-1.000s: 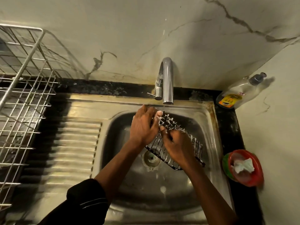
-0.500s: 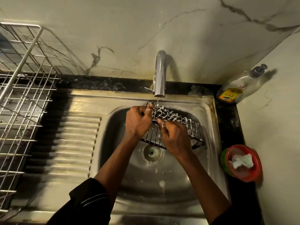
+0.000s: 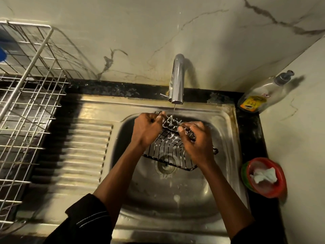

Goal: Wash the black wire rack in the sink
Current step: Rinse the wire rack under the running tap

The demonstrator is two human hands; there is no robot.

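black wire rack [image 3: 168, 152], flecked with white suds, hangs tilted above the drain inside the stainless steel sink basin [image 3: 175, 199]. a silver wire dish drainer [image 3: 26, 103] stands on the counter to the left. the curved chrome faucet [image 3: 177, 80] drops a thin stream onto the rack's upper edge. the left hand [image 3: 146, 128] curls its fingers round the rack's far left corner. the right hand [image 3: 197, 141] grips the top rail just beside it, seemingly pinching the wires, though its fingertips are partly hidden. a clear pump soap bottle with a yellow label [image 3: 262, 95] leans in the right corner. nearer, a round red plastic bowl [image 3: 279, 182] holds a crumpled white cloth [image 3: 263, 175].
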